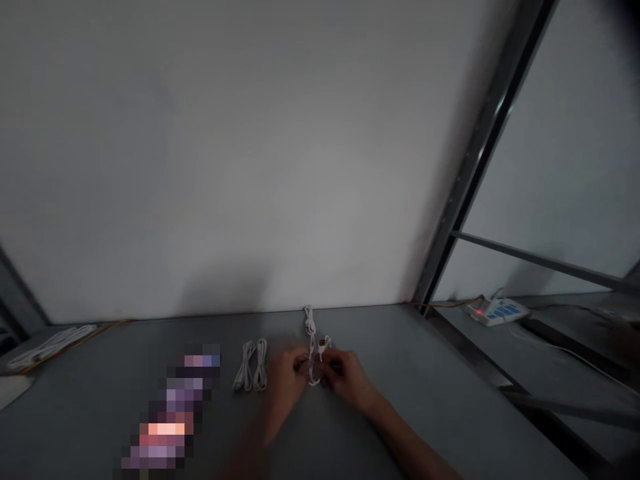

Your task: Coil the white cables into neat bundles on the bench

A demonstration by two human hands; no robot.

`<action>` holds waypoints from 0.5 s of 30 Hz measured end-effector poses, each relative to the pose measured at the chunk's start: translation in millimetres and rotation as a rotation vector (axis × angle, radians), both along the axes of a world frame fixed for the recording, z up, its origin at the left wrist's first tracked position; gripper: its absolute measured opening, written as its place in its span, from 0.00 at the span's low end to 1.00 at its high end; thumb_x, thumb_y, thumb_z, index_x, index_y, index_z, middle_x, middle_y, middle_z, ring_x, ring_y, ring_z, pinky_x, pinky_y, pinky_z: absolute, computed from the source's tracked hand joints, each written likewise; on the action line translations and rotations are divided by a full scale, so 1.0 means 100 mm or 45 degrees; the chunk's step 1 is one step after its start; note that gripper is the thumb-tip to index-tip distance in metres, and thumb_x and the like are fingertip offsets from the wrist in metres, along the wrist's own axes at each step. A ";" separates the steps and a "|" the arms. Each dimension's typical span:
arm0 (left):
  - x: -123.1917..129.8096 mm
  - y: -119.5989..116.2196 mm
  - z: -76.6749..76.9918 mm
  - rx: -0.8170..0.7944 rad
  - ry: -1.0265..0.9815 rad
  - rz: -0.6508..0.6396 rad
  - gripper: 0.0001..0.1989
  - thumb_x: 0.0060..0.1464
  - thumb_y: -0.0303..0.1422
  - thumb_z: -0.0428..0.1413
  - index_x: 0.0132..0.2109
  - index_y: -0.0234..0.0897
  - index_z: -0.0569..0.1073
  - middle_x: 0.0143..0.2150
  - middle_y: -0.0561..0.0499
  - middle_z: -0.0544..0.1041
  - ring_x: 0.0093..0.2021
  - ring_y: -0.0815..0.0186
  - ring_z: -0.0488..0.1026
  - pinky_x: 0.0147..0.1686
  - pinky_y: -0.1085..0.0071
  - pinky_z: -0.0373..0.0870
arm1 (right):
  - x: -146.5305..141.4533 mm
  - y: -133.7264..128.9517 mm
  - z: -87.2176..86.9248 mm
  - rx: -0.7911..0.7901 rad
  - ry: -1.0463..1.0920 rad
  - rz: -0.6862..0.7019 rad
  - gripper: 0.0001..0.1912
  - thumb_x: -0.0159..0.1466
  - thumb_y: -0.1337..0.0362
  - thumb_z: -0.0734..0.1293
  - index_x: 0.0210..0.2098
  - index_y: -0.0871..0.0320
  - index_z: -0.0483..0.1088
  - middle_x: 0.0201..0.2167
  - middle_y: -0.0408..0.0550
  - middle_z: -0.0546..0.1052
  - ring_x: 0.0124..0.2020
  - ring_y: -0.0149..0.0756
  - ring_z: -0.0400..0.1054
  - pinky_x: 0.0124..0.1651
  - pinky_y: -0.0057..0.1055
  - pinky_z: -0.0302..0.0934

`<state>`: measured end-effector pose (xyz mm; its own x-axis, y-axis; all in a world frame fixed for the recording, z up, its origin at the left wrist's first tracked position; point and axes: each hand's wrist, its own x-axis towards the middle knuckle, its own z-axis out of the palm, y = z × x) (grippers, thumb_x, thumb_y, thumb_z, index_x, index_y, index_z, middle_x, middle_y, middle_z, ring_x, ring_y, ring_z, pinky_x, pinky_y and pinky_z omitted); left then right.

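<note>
My left hand point(285, 390) and my right hand point(347, 380) sit close together low in the view, almost meeting over the grey table top point(400, 373), with my right forearm point(410, 433) angling in from the lower right. Both hands are closed, fingers curled and pinching a thin white cable point(311, 337) from either side. My fingers hide the exact grip, and the picture is too dark and soft to show each fingertip.

The cable is bunched and looped between my hands, with a twisted, braid-like length rising away from me across the table. Its smooth, rubbery sheath has a slight sheen. A small plug point(324, 345) with a reddish mark sits just beside my right hand's fingers, though it is too small to make out clearly.

Just left of my left hand lie two neat white cable hanks point(253, 367), side by side and slightly splayed. Further left is a pixelated, blurred patch point(170, 407) that hides whatever is there. Near the far-left corner lies another coiled white cable point(50, 347). Off to the right, beyond a dark metal frame point(480, 147), a white power strip point(495, 311) with blue markings shows a red light.
</note>
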<state>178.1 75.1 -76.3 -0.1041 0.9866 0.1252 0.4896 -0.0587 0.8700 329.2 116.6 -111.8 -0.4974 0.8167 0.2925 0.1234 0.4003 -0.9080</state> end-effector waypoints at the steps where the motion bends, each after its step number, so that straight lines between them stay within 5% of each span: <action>1: 0.01 -0.01 0.02 0.006 0.020 -0.015 0.07 0.48 0.30 0.53 0.29 0.36 0.76 0.27 0.49 0.77 0.32 0.60 0.75 0.31 0.71 0.64 | 0.00 -0.01 0.02 0.013 -0.017 0.001 0.09 0.60 0.67 0.62 0.24 0.58 0.68 0.16 0.41 0.69 0.18 0.29 0.62 0.24 0.24 0.56; 15: 0.00 -0.02 0.07 -0.010 0.165 0.009 0.14 0.54 0.36 0.50 0.29 0.36 0.78 0.26 0.49 0.79 0.23 0.65 0.74 0.26 0.74 0.61 | 0.00 -0.03 0.04 0.011 -0.019 -0.015 0.13 0.64 0.61 0.60 0.25 0.59 0.67 0.15 0.40 0.68 0.16 0.27 0.62 0.22 0.22 0.56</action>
